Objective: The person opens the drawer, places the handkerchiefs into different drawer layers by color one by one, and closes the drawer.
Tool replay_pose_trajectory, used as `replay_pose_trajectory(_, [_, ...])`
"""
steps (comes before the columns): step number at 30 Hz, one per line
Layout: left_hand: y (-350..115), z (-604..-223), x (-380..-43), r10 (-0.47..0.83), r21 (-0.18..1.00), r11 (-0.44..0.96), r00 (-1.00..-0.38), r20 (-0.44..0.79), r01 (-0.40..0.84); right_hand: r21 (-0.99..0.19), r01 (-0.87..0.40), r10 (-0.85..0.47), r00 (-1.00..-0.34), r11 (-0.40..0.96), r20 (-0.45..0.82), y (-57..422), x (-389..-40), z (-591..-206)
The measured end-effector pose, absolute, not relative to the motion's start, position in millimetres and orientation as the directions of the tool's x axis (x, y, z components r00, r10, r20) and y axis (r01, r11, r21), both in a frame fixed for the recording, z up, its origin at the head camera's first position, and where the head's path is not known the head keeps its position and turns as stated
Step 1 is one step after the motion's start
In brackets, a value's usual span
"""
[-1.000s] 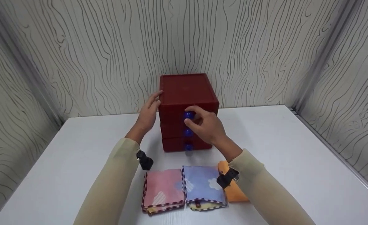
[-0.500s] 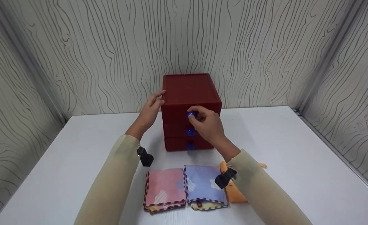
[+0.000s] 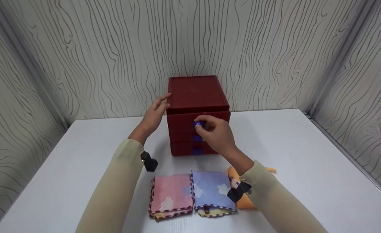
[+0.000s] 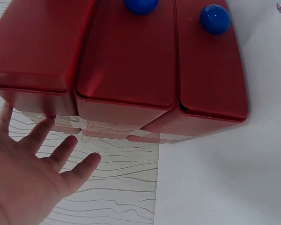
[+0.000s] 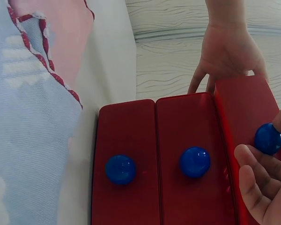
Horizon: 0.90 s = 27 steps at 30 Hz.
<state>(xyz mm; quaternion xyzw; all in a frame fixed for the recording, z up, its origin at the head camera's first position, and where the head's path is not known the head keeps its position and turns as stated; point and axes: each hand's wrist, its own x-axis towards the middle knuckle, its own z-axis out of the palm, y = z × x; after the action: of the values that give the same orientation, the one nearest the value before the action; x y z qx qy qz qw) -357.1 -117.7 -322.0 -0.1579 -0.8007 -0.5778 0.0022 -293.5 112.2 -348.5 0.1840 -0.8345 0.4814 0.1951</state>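
Note:
A dark red cabinet (image 3: pixel 195 92) with three stacked drawers stands against the back wall. Each drawer has a round blue knob. My right hand (image 3: pixel 218 132) pinches the top drawer's knob (image 5: pixel 269 138) between thumb and index finger. That top drawer (image 3: pixel 181 124) sticks out a little past the two below, as the right wrist view also shows. My left hand (image 3: pixel 153 117) is spread at the cabinet's left side, fingertips right at its upper edge. In the left wrist view its fingers (image 4: pixel 65 150) are straight and hold nothing. The middle knob (image 5: pixel 195 162) and bottom knob (image 5: pixel 121 169) are untouched.
On the white table (image 3: pixel 90 168), in front of the cabinet, lie a folded pink cloth (image 3: pixel 172 192), a folded blue cloth (image 3: pixel 211 187) and an orange cloth (image 3: pixel 247 202) partly under my right forearm. Wood-grain panels (image 3: pixel 112 58) close in the back and sides.
My right hand has closed its fingers on the top knob and moved toward me. The top drawer has slid out slightly from under the cabinet top. My left hand stays at the side.

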Motion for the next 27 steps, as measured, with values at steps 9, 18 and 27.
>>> replay_pose_trajectory(9, [-116.3,-321.3,-355.8,0.21,0.94,0.281,-0.968,0.139,0.196,-0.742,-0.524,-0.157,-0.846,0.418,0.509,116.8,-276.5,-349.8])
replay_pose_trajectory(18, [-116.4,-319.4,-352.5,0.216,0.944,0.262,-0.965,0.147,0.202,-0.751,-0.522,-0.179,-0.85,0.405,0.495,117.7,-258.7,-350.1])
replay_pose_trajectory(27, [-116.3,-323.0,-356.0,0.229,0.946,0.253,-0.963,0.144,0.202,-0.725,-0.525,-0.23,-0.85,0.446,0.474,121.5,-241.3,-344.7])
